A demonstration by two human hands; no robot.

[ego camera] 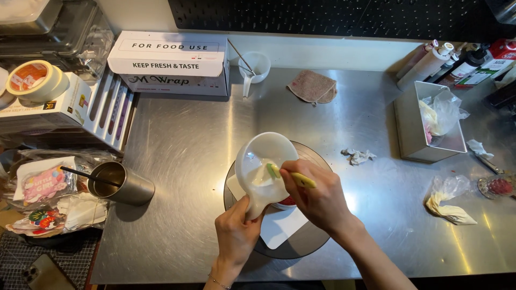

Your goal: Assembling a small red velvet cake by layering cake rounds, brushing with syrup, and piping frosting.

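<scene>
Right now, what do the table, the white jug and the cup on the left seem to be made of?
Table: brushed steel, with streaky reflections. White jug, held by the left hand: probably glossy plastic, maybe ceramic; smooth and opaque. Cup: probably stainless steel, dull grey shine.

**Steel counter and what is sitting on it**

Steel counter (188, 145) is carrying a round turntable (317, 161) near the front. A metal cup (126, 185) with a straw is standing at the left edge. A wrap box (169, 62), small white cup (258, 64) and folded cloth (313, 87) are lying along the back. A square tin (416, 137), crumpled tissue (357, 156) and used piping bag (449, 207) are resting to the right.
</scene>
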